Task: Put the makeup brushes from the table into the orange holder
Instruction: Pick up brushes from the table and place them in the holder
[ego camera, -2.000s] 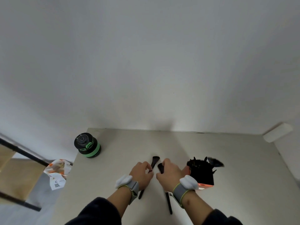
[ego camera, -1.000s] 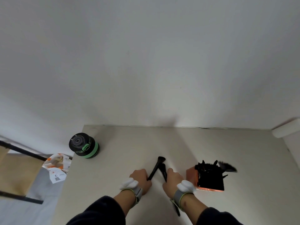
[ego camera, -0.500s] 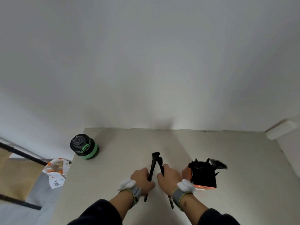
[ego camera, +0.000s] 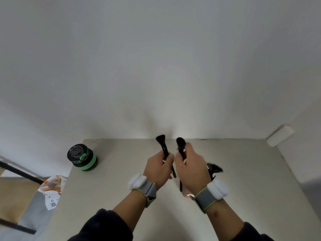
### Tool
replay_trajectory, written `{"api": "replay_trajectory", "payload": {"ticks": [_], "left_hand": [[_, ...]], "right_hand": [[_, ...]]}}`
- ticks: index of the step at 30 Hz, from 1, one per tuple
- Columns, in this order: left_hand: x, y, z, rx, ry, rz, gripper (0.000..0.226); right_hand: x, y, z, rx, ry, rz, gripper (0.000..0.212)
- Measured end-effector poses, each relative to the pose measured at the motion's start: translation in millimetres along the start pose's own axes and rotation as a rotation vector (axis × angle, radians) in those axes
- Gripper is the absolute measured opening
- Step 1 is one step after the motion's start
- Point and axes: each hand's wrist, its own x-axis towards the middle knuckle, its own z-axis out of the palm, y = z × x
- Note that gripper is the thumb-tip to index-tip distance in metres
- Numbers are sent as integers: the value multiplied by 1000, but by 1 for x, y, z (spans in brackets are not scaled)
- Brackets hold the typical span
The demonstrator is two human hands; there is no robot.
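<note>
My left hand grips a black makeup brush by its handle, bristles pointing up and away from me. My right hand grips a second black brush the same way. Both brushes are lifted above the table, side by side. The orange holder is almost fully hidden behind my right hand and wrist; only an orange sliver shows. Bristles of brushes standing in it fan out to the right of my hand.
A black and green round canister stands at the table's back left corner. A crumpled orange-and-white bag lies off the left edge. The wall closes the table's far side. A white block sits at the back right.
Both hands have lifted their brushes off the table and raised them upright. My right hand now covers the holder in view.
</note>
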Motion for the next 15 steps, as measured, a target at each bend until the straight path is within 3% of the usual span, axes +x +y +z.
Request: {"api": "replay_trajectory", "payload": {"ticks": [3, 5, 10, 15], "left_hand": [[-5, 15, 14, -37, 0, 97, 15], [-8, 20, 24, -29, -15, 162, 5], [-14, 23, 43, -4, -28, 213, 4], [-21, 23, 57, 122, -89, 171, 24]], "right_hand": [[-2, 7, -32, 78, 88, -30, 22], [-4, 13, -49, 96, 136, -47, 21], [-10, 33, -76, 128, 198, -86, 13], [-15, 58, -80, 107, 93, -15, 15]]}}
